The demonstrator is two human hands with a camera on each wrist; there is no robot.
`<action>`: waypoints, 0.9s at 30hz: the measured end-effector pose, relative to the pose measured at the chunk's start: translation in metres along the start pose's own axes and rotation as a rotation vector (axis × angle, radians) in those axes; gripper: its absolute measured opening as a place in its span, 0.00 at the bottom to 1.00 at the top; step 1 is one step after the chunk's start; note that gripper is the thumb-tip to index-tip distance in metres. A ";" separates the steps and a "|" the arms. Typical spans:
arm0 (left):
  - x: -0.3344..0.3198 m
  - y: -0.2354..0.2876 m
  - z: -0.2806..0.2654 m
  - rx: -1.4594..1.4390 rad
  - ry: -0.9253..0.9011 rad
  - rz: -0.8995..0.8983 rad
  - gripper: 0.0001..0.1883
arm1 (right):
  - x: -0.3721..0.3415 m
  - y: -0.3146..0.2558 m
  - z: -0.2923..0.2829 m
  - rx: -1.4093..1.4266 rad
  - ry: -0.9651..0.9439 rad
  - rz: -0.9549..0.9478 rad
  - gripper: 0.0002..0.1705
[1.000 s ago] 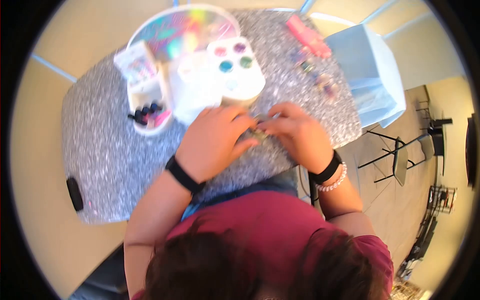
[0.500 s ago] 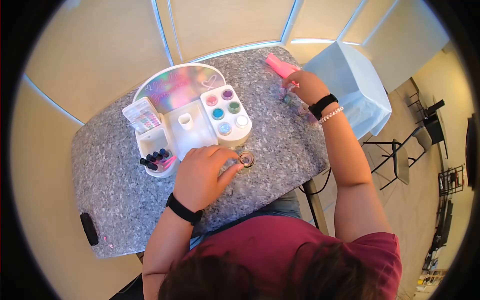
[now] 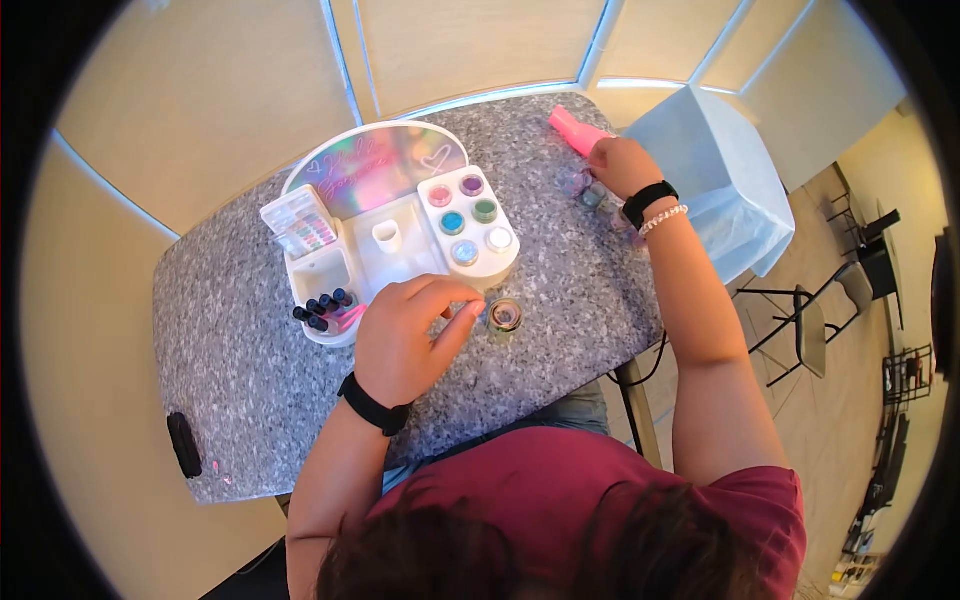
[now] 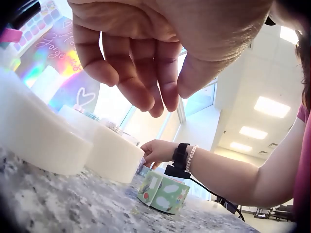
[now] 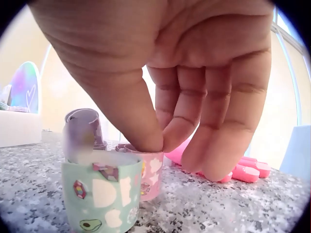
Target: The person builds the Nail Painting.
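In the head view my left hand [image 3: 410, 335] hovers over the near table, fingers loosely bent and thumb close to the index fingertip. Just right of it stands a green sticker roll [image 3: 505, 315], whose printed side [image 4: 163, 191] shows in the left wrist view. My right hand [image 3: 628, 168] reaches to the far right of the table. There its thumb and a finger pinch the rim of a pink sticker roll [image 5: 153, 177]. Closer to the right wrist camera are a pale green sticker roll [image 5: 102, 194] and a purple roll [image 5: 85, 128]. A pink model hand [image 3: 575, 130] lies beside my right fingers.
A white nail-kit station [image 3: 400, 240] with pots of glitter stands at the back middle, dark-capped bottles [image 3: 322, 303] in its left end. A light blue plastic-covered box [image 3: 715, 170] adjoins the table's right edge. A black object [image 3: 183, 445] sits at the left edge.
Both hands were together at the roll in front of me. My right hand has moved far right to the other rolls. My left fingers have drawn back left from the green roll.
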State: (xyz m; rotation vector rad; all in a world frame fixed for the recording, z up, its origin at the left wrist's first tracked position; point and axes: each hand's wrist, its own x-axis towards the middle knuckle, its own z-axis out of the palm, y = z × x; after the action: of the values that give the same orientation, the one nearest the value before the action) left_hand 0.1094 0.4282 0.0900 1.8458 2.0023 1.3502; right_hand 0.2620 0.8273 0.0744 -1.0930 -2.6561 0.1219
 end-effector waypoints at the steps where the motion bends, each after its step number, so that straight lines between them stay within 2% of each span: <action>1: 0.000 0.000 0.000 -0.012 0.003 -0.009 0.05 | 0.001 0.004 -0.005 -0.018 -0.042 -0.007 0.06; 3: 0.000 0.000 -0.001 -0.016 0.010 -0.025 0.05 | -0.001 -0.002 -0.024 -0.032 -0.086 -0.024 0.06; 5: 0.000 0.002 -0.002 -0.072 0.038 -0.067 0.06 | -0.028 -0.028 -0.071 0.248 0.091 -0.070 0.07; 7: -0.002 0.003 -0.003 -0.169 0.052 -0.129 0.10 | -0.058 -0.063 -0.089 0.573 0.209 -0.130 0.07; 9: -0.003 -0.001 -0.003 -0.261 0.072 -0.194 0.13 | -0.093 -0.106 -0.092 1.048 0.053 -0.318 0.08; 11: -0.004 -0.007 0.000 -0.713 0.016 -0.276 0.20 | -0.120 -0.135 -0.078 1.234 -0.094 -0.453 0.10; 12: -0.005 -0.008 0.001 -0.856 -0.010 -0.231 0.21 | -0.133 -0.151 -0.069 1.335 -0.166 -0.435 0.11; 13: -0.007 -0.010 0.002 -0.844 0.000 -0.256 0.21 | -0.141 -0.163 -0.061 1.434 -0.238 -0.415 0.12; 15: -0.010 -0.015 0.003 -1.099 -0.080 -0.258 0.21 | -0.146 -0.172 -0.039 1.438 -0.251 -0.440 0.13; 17: -0.010 -0.019 0.000 -1.052 -0.082 -0.308 0.21 | -0.151 -0.180 -0.030 1.355 -0.130 -0.379 0.14; 18: -0.010 -0.022 0.001 -1.021 -0.080 -0.324 0.21 | -0.149 -0.179 -0.030 1.188 -0.020 -0.458 0.17; 19: -0.009 -0.024 0.002 -0.992 -0.079 -0.337 0.22 | -0.150 -0.181 -0.033 1.194 -0.025 -0.453 0.17; 21: -0.008 -0.022 -0.001 -1.003 -0.074 -0.373 0.21 | -0.151 -0.186 -0.045 0.977 0.150 -0.508 0.22; 23: -0.005 -0.019 -0.003 -0.986 -0.083 -0.400 0.20 | -0.155 -0.188 -0.055 0.993 0.138 -0.514 0.24; 25: -0.005 -0.021 -0.004 -1.029 -0.097 -0.404 0.19 | -0.157 -0.187 -0.057 0.960 0.122 -0.627 0.23; 27: -0.005 -0.024 -0.007 -1.069 -0.108 -0.410 0.18 | -0.156 -0.185 -0.054 0.920 0.117 -0.629 0.21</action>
State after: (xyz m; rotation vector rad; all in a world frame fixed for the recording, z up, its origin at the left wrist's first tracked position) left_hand 0.0887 0.4237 0.0762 0.9273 1.0852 1.6285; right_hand 0.2578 0.5849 0.1261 0.0250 -2.2444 0.9742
